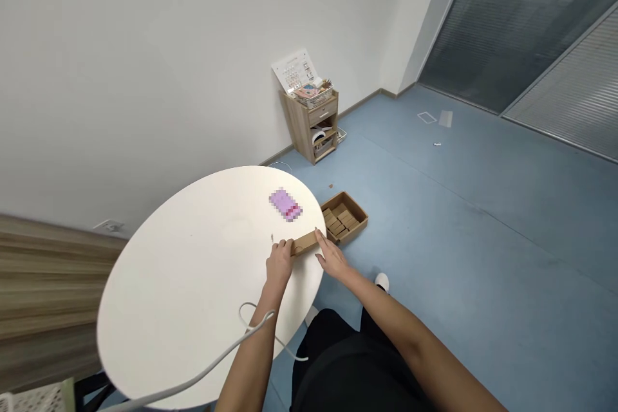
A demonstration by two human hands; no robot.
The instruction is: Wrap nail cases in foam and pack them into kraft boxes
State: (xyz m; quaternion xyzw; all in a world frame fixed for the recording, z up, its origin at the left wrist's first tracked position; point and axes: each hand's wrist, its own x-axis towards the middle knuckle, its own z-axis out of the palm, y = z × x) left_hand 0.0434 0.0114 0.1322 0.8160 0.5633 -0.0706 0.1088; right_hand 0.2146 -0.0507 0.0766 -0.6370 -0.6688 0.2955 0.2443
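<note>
A long tan wooden block [305, 244] lies near the far-right edge of a round white table [193, 270]. My left hand [279, 264] grips its left end. My right hand [332, 257] pinches its right end between spread fingers and thumb, at the table's rim. A pixelated pink and purple object [285, 205] lies on the tabletop beyond my hands, apart from both. Just past the rim, an open cardboard tray [356, 206] holds several similar blocks.
A white cable [246, 318] loops across my left forearm and the table. A wooden cabinet [309, 125] with a basket and papers stands by the wall. The floor is blue, with a white shoe [382, 282] below my right arm.
</note>
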